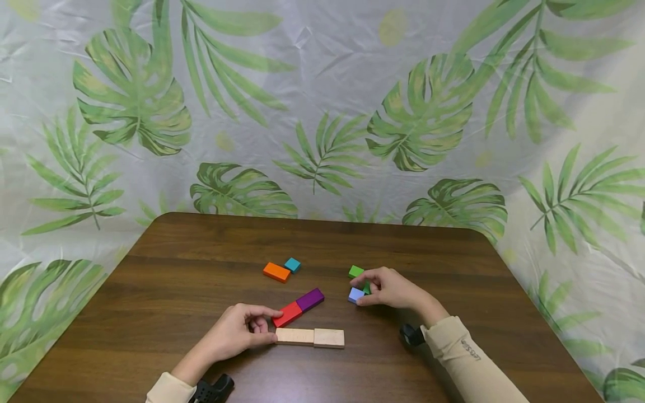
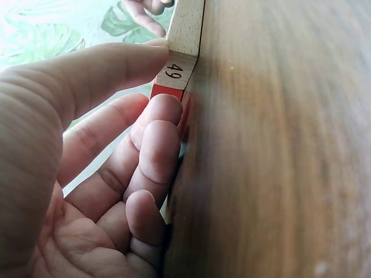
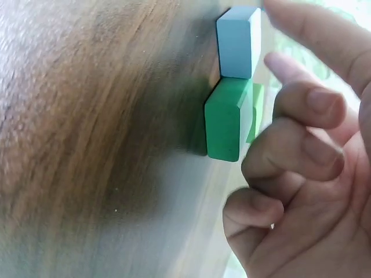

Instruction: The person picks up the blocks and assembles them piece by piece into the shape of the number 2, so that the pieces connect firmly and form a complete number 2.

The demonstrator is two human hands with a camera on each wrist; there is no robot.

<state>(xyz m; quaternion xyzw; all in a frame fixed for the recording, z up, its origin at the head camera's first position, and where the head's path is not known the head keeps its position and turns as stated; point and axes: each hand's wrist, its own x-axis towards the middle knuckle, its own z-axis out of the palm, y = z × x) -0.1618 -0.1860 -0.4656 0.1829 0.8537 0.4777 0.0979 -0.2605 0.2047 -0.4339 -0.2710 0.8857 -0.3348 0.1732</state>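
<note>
My left hand (image 1: 233, 334) reaches in from the left of two plain wooden blocks set end to end. Its thumb touches the left wooden block (image 1: 294, 336), and its index fingertip rests on the red block (image 1: 287, 314). In the left wrist view, a printed number shows on the wooden block (image 2: 173, 70); the other fingers curl loosely beside it. A purple block (image 1: 310, 300) adjoins the red one. My right hand (image 1: 395, 288) spreads thumb and index around a light blue block (image 1: 355, 295), thumb tip right at its corner. A dark green block (image 3: 225, 119) abuts it.
A light green block (image 1: 356, 271) lies just beyond my right fingers. Farther back on the brown table (image 1: 201, 246) are an orange block (image 1: 276, 272) and a teal block (image 1: 292, 265), corners close together. A leaf-patterned cloth (image 1: 322, 112) hangs behind the table's far edge.
</note>
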